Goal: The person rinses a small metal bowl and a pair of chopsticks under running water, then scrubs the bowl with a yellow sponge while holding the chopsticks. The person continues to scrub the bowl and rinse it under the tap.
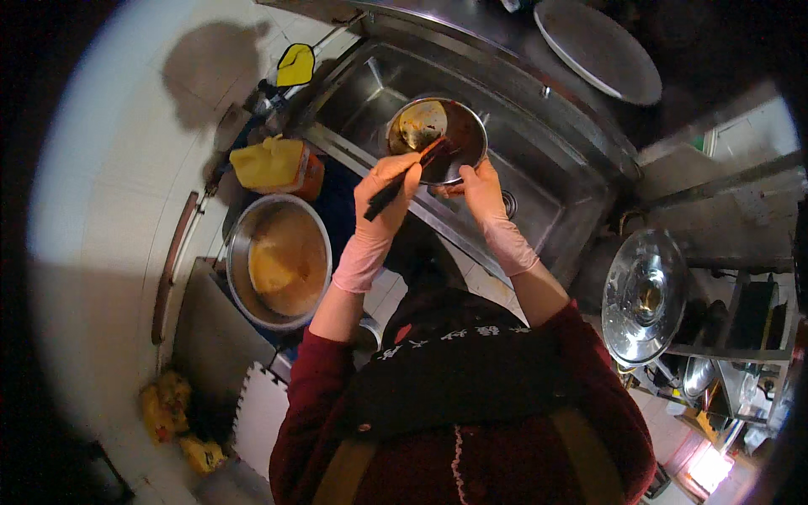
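Observation:
In my gloved left hand (386,189) is a black-handled utensil (434,150), held with its reddish tip inside a round metal bowl (475,126). Dark red-brown residue coats part of the bowl's inside, and a pale yellowish patch shows at its far left. My gloved right hand (485,196) grips the bowl's near right rim, thumb on the edge and some fingers underneath. The bowl is tilted toward me above a stainless steel sink (536,218). The lower end of the utensil is hard to make out against the dark residue.
Left of me stands a large metal pot (235,271) of brownish liquid. Behind it is a yellow and orange container (271,167). A big round pan or lid (600,53) lies beyond the sink. To the right are a shiny metal dish (641,328) and a loaded shelf (732,355).

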`<action>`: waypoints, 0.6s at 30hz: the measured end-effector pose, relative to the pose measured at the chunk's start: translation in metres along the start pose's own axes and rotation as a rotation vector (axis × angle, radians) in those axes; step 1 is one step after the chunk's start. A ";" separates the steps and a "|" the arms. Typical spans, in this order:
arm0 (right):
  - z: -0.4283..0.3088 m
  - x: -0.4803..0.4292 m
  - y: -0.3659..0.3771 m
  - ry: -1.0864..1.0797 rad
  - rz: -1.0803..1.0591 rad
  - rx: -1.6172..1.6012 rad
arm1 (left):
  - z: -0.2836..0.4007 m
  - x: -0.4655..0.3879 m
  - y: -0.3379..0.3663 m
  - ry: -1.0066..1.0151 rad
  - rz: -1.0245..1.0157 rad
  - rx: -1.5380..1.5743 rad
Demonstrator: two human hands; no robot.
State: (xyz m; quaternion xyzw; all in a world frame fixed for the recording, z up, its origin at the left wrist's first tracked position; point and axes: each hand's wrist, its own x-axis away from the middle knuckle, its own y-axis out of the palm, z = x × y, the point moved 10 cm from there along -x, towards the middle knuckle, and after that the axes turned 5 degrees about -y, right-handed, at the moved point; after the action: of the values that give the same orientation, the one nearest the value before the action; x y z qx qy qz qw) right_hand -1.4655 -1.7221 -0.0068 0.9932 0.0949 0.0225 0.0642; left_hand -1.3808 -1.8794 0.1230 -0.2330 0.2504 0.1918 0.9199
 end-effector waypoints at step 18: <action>-0.003 -0.124 0.043 -0.163 0.085 0.730 | -0.158 -0.114 -0.008 -0.026 -0.051 0.271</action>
State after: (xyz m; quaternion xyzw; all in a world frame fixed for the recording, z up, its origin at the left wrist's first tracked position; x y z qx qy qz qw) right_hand -1.5794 -1.7877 -0.0025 0.9523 0.0499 -0.0893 -0.2877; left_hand -1.5270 -1.9957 0.0669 -0.1102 0.2561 0.1357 0.9507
